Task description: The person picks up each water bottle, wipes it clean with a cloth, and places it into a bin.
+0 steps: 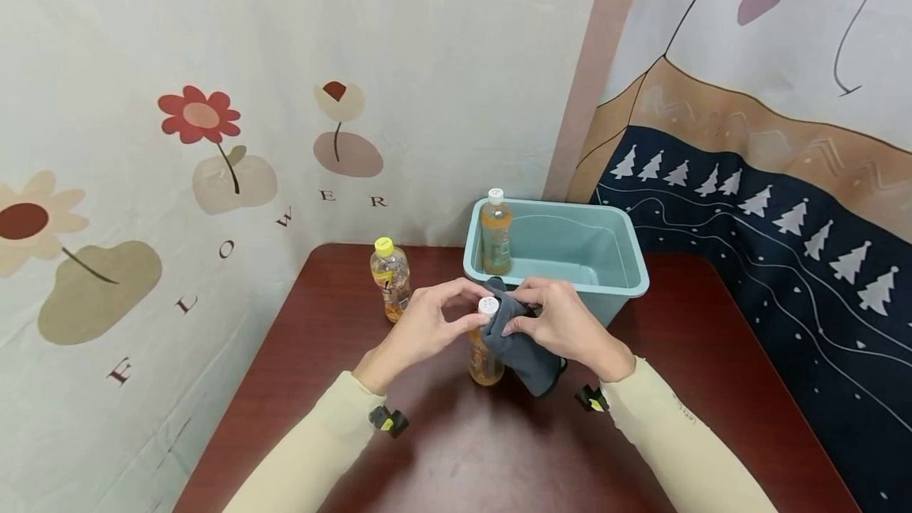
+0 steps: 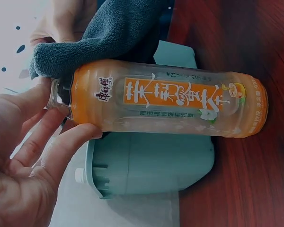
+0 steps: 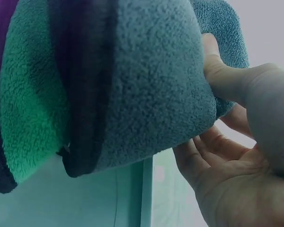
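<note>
While gripping an orange-labelled bottle [image 2: 175,99] upright by its neck with the left hand [image 1: 427,323], pinching a gray cloth [image 1: 523,351] against it with the right hand [image 1: 559,323] — over a red-brown table [image 1: 684,331], near a yellow-capped bottle [image 1: 391,277] — and, beyond, a teal bin [image 1: 570,236].

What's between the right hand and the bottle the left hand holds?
A dark cloth, which the right hand holds; the head view shows it.
</note>
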A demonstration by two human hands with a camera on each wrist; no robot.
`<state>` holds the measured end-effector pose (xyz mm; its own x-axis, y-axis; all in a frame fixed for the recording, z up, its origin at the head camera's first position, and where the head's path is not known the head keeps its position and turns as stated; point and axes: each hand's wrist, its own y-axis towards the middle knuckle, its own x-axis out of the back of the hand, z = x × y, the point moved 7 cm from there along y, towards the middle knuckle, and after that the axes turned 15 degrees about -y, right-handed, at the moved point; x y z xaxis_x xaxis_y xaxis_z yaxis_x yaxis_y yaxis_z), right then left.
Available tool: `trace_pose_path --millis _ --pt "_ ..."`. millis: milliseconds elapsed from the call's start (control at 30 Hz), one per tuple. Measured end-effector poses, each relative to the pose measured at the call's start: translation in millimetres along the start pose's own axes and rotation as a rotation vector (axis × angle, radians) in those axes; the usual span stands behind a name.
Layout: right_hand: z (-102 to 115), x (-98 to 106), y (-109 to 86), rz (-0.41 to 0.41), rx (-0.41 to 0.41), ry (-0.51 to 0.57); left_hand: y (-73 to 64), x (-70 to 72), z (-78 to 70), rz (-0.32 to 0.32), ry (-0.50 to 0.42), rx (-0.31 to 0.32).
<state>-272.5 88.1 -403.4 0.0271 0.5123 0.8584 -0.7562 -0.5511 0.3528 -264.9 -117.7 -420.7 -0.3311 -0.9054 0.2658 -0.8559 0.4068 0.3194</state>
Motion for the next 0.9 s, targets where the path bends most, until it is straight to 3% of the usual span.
trace_pose_path --millis 367,533,733,900 --pt "-3 6 0.5 -0.024 0.014 -0.03 2.4 0.1 -3.4 -0.003 0.015 -0.018" --pt "-10 8 -8.0 -0.041 0.001 -0.054 -0.3 -2.6 -3.2 -0.015 0.04 -0.01" --pt "-21 10 -23.9 -0.058 -0.033 -0.047 -6.0 -8.8 -1.3 -0.015 0.003 0.002" --pt "-26 12 -28.9 -0.071 -0.046 -0.036 -4.7 -10.6 -5.9 -0.05 0.092 -0.04"
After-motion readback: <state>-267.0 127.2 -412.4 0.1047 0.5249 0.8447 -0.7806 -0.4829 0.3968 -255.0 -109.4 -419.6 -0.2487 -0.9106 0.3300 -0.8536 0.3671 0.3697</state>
